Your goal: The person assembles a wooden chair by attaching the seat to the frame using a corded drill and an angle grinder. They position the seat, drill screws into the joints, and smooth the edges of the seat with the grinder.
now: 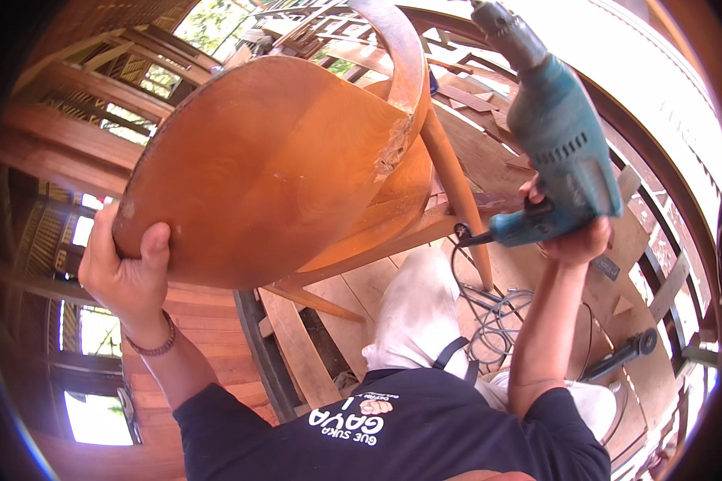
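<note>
My left hand (124,268) grips the lower left edge of an orange-brown wooden chair (249,168), with the thumb on the face of its broad rounded panel. Rough, damaged wood shows where the panel meets the curved arm piece (405,60). Splayed legs, one a round chair leg (451,180), extend below. On the right, my right hand (579,242) is wrapped around the handle of a teal electric drill (557,144). The drill is held up beside the chair, apart from it, its metal chuck (521,40) pointing up and away. Whether a bit is fitted I cannot tell.
A grey power cord (497,325) lies coiled on the boards by my knee. Near it at the right is a dark angle grinder (622,355). Timber pieces (473,100) are scattered behind the chair. Reddish floor planks (208,345) and stacked beams (72,140) lie to the left.
</note>
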Motion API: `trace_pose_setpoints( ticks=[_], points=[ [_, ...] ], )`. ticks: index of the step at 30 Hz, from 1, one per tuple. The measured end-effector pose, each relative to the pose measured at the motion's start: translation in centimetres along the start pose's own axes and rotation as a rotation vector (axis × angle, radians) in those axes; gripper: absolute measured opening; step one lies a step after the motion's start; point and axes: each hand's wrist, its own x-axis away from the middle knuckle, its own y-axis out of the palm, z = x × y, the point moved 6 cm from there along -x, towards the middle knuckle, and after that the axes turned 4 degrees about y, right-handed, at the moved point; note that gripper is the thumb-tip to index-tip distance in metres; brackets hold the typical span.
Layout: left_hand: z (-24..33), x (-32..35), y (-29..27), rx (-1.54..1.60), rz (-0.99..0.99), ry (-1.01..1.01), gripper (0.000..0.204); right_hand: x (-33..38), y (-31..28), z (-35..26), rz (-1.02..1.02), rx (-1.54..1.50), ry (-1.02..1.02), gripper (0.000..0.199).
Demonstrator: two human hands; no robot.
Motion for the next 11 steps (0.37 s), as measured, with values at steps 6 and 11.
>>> trace_pose_setpoints(
  ticks=[6, 11],
  points=[
    [-0.9, 0.9, 0.6, 0.090, -0.077, -0.053, 0.059, 1.6, -1.3, 4.7, 0.009, -0.047, 0.036, 0.097],
    [0.7, 0.3, 0.6, 0.004, -0.129, -0.162, 0.065, 1.8, -0.8, 7.6, 0.040, -0.238, 0.229, 0.119]
  ],
)
